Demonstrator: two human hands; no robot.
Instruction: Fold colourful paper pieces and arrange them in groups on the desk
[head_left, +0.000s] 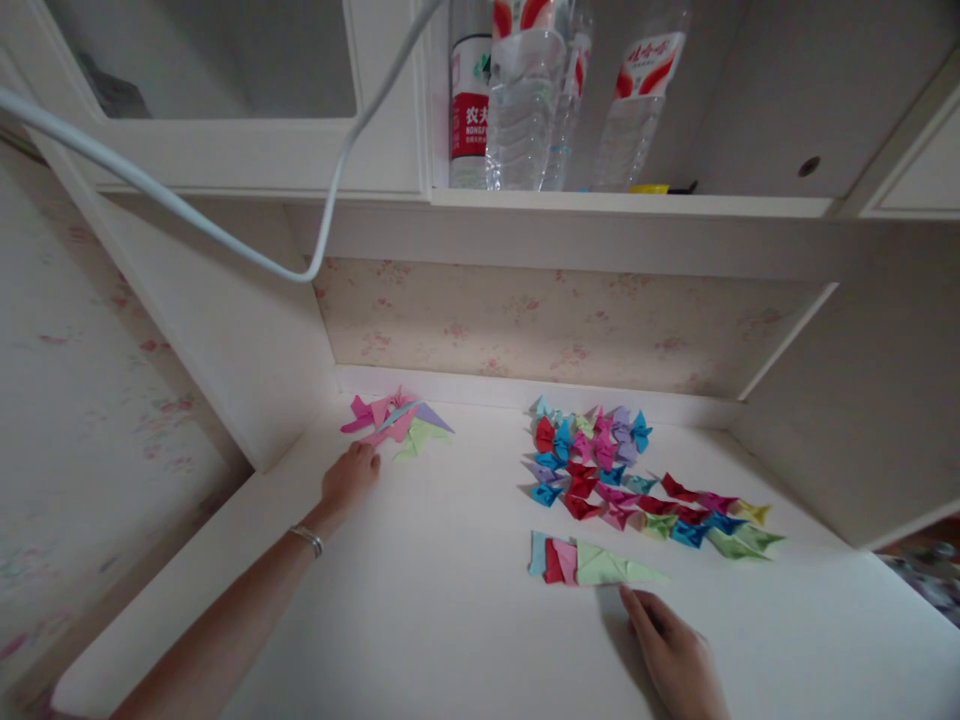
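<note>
My left hand (351, 478) reaches to the near edge of a loose pile of folded paper pieces (397, 412) at the back left. Its fingers are curled together at the pink paper, and the fingertips are partly hidden, so what they hold I cannot make out. Pink, light green, purple and blue pieces overlap in that pile. My right hand (675, 650) is closed, thumb and fingertips together, at the lower edge of a pale green folded paper (604, 566). No paper shows between those fingers. Pink, red and light blue folded pieces (553, 560) overlap in a row with the green one.
Many small folded paper figures (592, 460) lie grouped on the white desk (435, 600), at the back right. Water bottles (525, 100) stand on the shelf above. A white cable (225, 235) hangs across the upper left. Side panels and a patterned back wall enclose the desk.
</note>
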